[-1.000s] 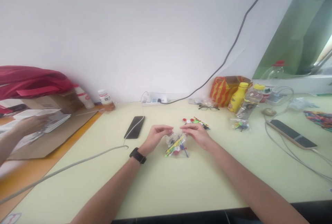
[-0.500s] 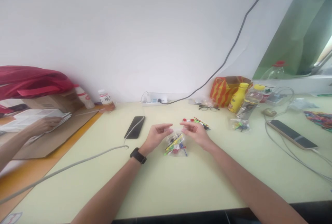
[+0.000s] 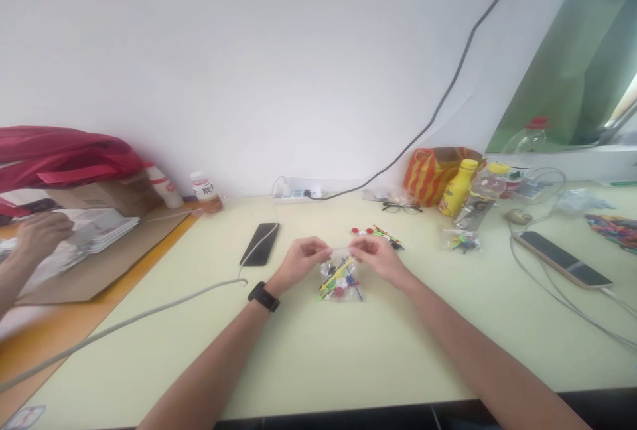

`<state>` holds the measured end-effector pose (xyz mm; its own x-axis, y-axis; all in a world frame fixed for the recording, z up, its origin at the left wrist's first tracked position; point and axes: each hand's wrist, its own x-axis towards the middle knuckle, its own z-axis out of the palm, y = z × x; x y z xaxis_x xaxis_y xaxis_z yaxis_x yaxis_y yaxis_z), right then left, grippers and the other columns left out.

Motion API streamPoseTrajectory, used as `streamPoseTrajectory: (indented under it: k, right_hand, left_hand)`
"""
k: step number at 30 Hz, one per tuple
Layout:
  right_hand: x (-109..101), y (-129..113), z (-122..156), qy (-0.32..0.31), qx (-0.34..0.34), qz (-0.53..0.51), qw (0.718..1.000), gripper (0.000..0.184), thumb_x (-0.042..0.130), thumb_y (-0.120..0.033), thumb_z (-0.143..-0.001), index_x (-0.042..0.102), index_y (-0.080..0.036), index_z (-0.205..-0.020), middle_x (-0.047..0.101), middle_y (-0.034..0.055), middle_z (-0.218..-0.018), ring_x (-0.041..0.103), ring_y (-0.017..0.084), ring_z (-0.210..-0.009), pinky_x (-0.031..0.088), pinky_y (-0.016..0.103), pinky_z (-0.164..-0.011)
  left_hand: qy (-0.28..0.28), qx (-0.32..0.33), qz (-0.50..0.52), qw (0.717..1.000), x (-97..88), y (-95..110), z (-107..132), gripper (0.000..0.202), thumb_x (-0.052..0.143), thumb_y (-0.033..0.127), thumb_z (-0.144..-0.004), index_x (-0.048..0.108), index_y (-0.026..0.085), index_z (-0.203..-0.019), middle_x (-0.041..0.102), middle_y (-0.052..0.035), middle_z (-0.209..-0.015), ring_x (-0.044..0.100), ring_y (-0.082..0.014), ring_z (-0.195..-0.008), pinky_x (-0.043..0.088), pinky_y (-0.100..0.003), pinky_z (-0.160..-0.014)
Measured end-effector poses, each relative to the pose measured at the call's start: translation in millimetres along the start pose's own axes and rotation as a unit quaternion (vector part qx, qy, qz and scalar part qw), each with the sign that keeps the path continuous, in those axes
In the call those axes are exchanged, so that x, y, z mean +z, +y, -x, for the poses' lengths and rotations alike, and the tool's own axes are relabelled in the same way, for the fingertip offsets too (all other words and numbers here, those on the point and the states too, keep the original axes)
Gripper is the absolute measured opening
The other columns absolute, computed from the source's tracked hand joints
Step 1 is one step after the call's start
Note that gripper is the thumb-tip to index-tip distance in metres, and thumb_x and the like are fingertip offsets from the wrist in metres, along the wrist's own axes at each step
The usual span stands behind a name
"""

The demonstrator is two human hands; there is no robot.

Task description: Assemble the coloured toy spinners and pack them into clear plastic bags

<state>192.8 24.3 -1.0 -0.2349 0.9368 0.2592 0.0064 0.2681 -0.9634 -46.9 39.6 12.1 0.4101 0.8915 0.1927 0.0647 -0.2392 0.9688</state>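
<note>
Hands drawn closer together, left hand [image 3: 298, 261] and right hand [image 3: 381, 259] pinching clear bag [image 3: 341, 282] by top edge, bag between them

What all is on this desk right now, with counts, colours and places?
desk: one, pale yellow, across the view
clear bag: one, see-through with coloured parts, centre, between the hands
loose pieces: several, red and green, behind the bag
black phone: one, black, left of the hands
power strip: one, white, at the back
glasses: one pair, dark, right of the strip
yellow bottle: one, yellow, back right
co-worker's hand: one, far left, on papers
left hand: one, watch at wrist, pinching the bag's top edge
right hand: one, pinching the same edge
</note>
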Motion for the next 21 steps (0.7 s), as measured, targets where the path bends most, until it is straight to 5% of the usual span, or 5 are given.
streamPoseTrajectory:
  k: [14,18,21]
  right_hand:
    - [-6,-3,0,0.042,0.032,0.003,0.999,0.019,0.072,-0.032,-0.076,0.083,-0.021,-0.087,0.074,0.0060,-0.091,0.063,0.019,-0.083,0.051,0.032,-0.077]
    - [-6,-3,1,0.027,0.035,-0.035,0.998,0.034,0.074,-0.037,-0.080,0.078,-0.023,-0.110,0.073,0.0054,-0.101,0.065,0.020,-0.089,0.053,0.033,-0.080]
    - [-4,0,0,0.006,0.041,-0.006,0.999,0.035,0.076,-0.046,-0.081,0.078,-0.019,-0.103,0.073,0.0067,-0.095,0.064,0.019,-0.081,0.052,0.034,-0.076]
  left_hand:
    - [0.044,-0.025,0.011,0.999,-2.1,-9,1,0.025,0.081,0.036,-0.080,0.083,0.017,-0.097,0.080,-0.0103,-0.098,0.072,-0.0239,-0.094,0.054,-0.033,-0.088]
    - [0.048,-0.015,0.022,0.998,0.2,-10,0,0.033,0.085,0.038,-0.078,0.081,0.016,-0.102,0.079,-0.0106,-0.099,0.071,-0.0231,-0.091,0.055,-0.033,-0.084]
    - [0.047,-0.010,0.020,0.999,-0.2,-12,-1,0.041,0.083,0.039,-0.080,0.077,0.017,-0.114,0.078,-0.0107,-0.104,0.071,-0.0231,-0.094,0.056,-0.034,-0.087]
